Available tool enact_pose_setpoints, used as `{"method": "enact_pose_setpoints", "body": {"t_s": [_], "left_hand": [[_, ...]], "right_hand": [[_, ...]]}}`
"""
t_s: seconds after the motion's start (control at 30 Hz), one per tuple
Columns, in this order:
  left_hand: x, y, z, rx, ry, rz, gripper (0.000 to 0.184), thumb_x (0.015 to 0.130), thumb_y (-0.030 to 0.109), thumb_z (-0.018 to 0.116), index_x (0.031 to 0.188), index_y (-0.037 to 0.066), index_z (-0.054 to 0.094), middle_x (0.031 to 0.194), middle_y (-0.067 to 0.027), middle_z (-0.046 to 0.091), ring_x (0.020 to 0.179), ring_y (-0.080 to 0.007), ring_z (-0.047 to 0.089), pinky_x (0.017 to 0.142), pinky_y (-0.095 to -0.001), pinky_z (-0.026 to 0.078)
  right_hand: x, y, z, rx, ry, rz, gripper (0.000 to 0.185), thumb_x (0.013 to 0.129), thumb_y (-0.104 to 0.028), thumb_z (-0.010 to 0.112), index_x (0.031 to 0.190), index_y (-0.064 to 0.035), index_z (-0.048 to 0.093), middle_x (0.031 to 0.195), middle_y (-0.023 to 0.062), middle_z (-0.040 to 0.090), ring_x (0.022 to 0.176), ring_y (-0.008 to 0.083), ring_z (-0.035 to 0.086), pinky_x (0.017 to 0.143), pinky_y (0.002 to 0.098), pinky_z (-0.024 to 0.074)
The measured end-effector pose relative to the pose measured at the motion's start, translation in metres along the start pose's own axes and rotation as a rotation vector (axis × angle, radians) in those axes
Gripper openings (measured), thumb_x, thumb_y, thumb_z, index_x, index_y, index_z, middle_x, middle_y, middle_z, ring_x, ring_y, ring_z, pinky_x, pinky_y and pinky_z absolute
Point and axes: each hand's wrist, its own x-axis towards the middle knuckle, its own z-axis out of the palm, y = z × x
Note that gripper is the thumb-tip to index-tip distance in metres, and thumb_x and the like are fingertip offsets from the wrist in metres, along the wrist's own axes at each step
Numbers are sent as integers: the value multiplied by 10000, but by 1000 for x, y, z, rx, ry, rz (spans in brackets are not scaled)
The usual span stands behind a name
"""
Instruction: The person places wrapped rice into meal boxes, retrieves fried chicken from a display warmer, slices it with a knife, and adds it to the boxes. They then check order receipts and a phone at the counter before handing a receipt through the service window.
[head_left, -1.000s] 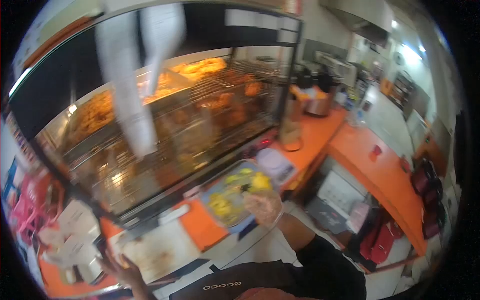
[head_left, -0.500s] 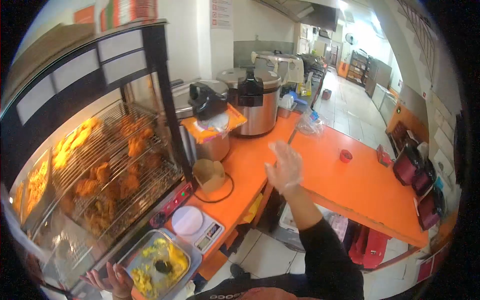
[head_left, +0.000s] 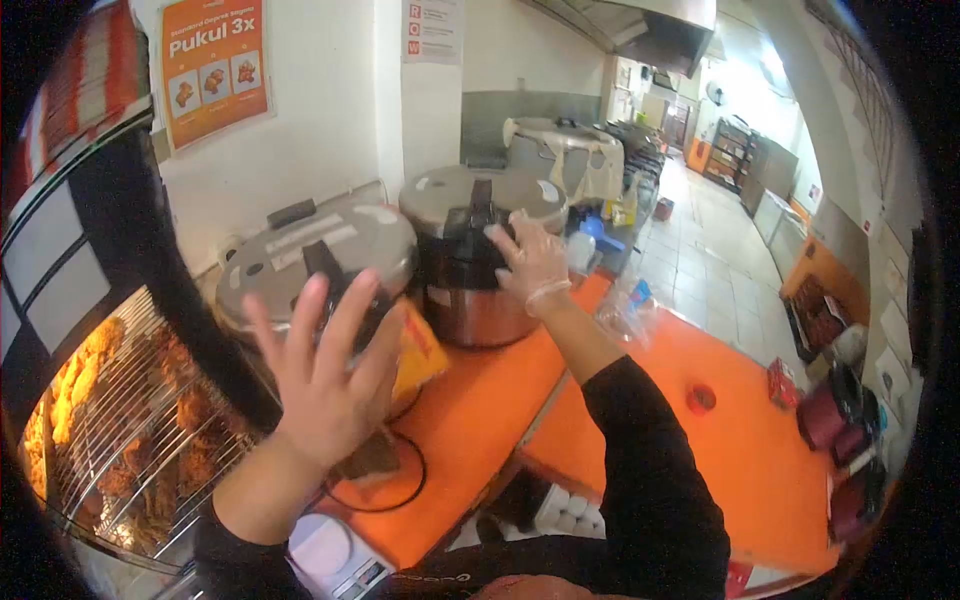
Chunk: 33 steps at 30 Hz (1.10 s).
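- Facing it, I see the middle rice cooker point(head_left: 470, 316) on the counter point(head_left: 470, 400)
- Left of it: another rice cooker point(head_left: 350, 230), then the food warmer point(head_left: 120, 200)
- Behind it: a lidded pot point(head_left: 560, 130)
- Before it, leftward: a kitchen scale point(head_left: 320, 545)

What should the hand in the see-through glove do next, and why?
Perhaps the right hand should press the black latch on the steel rice cooker: its spread fingers are right by that latch, and the lid looks closed. The left hand is raised, open.
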Motion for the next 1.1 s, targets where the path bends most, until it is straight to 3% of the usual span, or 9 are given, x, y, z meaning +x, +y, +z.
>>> {"method": "enact_pose_setpoints", "body": {"t_s": [0.3,0.33,0.43,0.47,0.67,0.77,0.9,0.97,1.1], "left_hand": [[127,-12,176,120,-662,219,602,702,249,696,1252,113,495,1406,-82,344,1332,-280,265,1076,-600,122],[125,-17,198,127,-681,249,653,698,276,703,1283,110,466,1408,-84,342,1333,-280,262,1076,-601,119],[135,-21,240,97,-746,186,784,661,355,723,1335,105,410,1427,-93,315,1330,-284,269,1072,-606,122],[140,-23,246,86,-775,134,825,645,382,730,1346,104,396,1435,-97,302,1328,-285,275,1071,-609,125],[196,-65,260,195,-252,390,549,724,257,664,1247,154,532,1377,12,428,1273,-255,368,1051,-614,188],[220,-77,272,309,-262,332,424,800,171,579,1223,180,568,1344,61,465,1250,-222,399,1023,-632,213],[241,-94,289,342,-214,266,435,791,138,579,1222,198,565,1350,85,460,1226,-185,426,1035,-602,229],[247,-96,298,366,-182,253,448,788,133,577,1221,247,563,1329,103,480,1193,-194,458,1041,-590,232],[262,-90,290,383,-267,241,415,826,131,518,1234,198,551,1318,69,491,1187,-192,467,1040,-612,207]], "right_hand": [[65,68,11,204,4,-614,603,563,-288,739,1124,-232,527,1189,110,480,1087,282,527,733,428,484],[65,77,22,263,219,-676,581,574,-285,725,1114,-212,526,1153,103,492,1032,284,547,705,398,491],[85,99,25,311,428,-660,572,594,-293,721,1119,-181,522,1142,111,501,988,298,555,711,409,484],[96,110,18,269,234,-622,576,614,-298,720,1140,-176,518,1121,113,516,948,303,558,725,423,473],[166,131,7,304,703,-366,487,642,-288,715,1086,-163,558,1056,93,539,898,276,551,685,413,449],[170,150,33,-10,801,-727,394,685,-229,665,1058,-149,569,937,73,558,835,273,551,682,414,441],[179,133,94,275,-16,-765,232,759,-203,567,960,-107,628,834,122,602,796,282,599,706,414,467],[190,127,157,118,-612,-356,233,793,-229,551,940,-84,659,971,167,630,930,298,609,772,412,482],[194,159,246,49,-895,-430,319,752,-240,588,1027,-87,641,1021,145,627,955,318,593,835,406,465]]}}
